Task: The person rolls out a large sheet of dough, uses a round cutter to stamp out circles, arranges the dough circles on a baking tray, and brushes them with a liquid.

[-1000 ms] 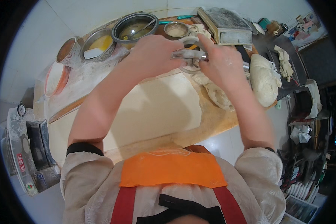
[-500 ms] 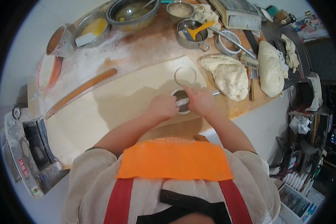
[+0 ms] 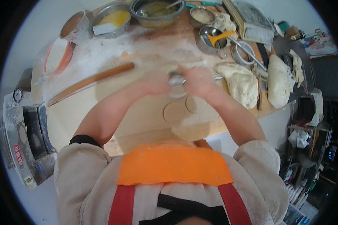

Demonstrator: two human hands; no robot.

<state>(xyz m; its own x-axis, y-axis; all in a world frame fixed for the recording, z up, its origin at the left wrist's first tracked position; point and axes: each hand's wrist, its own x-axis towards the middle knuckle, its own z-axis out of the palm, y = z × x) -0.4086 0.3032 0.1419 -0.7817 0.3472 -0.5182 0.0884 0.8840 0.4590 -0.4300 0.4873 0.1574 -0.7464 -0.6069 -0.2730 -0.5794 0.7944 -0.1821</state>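
Both my hands are over a pale rolled-out dough sheet [image 3: 135,112] on the wooden table. Between them is a round metal cup [image 3: 175,79] with a straight handle sticking out to the right past my right hand. My left hand [image 3: 157,83] is closed on its left side, and my right hand [image 3: 199,80] grips the handle side. Motion blurs the fingers; whether the cup's rim touches the dough I cannot tell. Nearer to me, two round outlines are pressed in the sheet, a left circle [image 3: 174,113] and a right circle [image 3: 196,104].
A wooden rolling pin [image 3: 92,83] lies along the sheet's far left edge. Right of the sheet sit a rough dough lump [image 3: 241,83] and a smooth dough piece [image 3: 279,80]. Bowls, including a large bowl [image 3: 157,17], line the far side, with a scale [image 3: 251,22] at far right.
My hands have moved the metal cup to a farther part of the dough. Two circle outlines now show on the near side. The whole view has shifted.
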